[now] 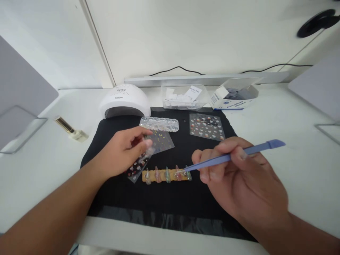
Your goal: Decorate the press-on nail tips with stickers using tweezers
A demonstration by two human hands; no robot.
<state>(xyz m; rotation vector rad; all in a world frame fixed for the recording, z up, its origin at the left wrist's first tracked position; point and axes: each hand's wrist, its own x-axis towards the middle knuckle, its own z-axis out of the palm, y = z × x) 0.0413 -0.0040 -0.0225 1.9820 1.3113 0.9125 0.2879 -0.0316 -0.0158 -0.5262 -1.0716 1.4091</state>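
Observation:
My right hand [239,173] is closed around lavender tweezers [212,162]. Their tip reaches down to the right part of a tan strip [162,176], on which several clear, pink and green nail tips [167,175] are set in a row. Left of the strip, my left hand [123,150] has thumb and index finger close together at the edge of a clear sticker sheet [139,164] with red and white designs; part of that sheet is hidden under the hand. Another sticker sheet [163,141] with small yellow marks lies just beyond the fingertips.
On the black mat [159,202] are a clear rhinestone case [170,124] and another sticker sheet [207,126]. Behind stand a white nail lamp [124,97], a clear plastic box [183,99] and a box of alcohol pads [233,97]. A polish bottle [73,131] lies left.

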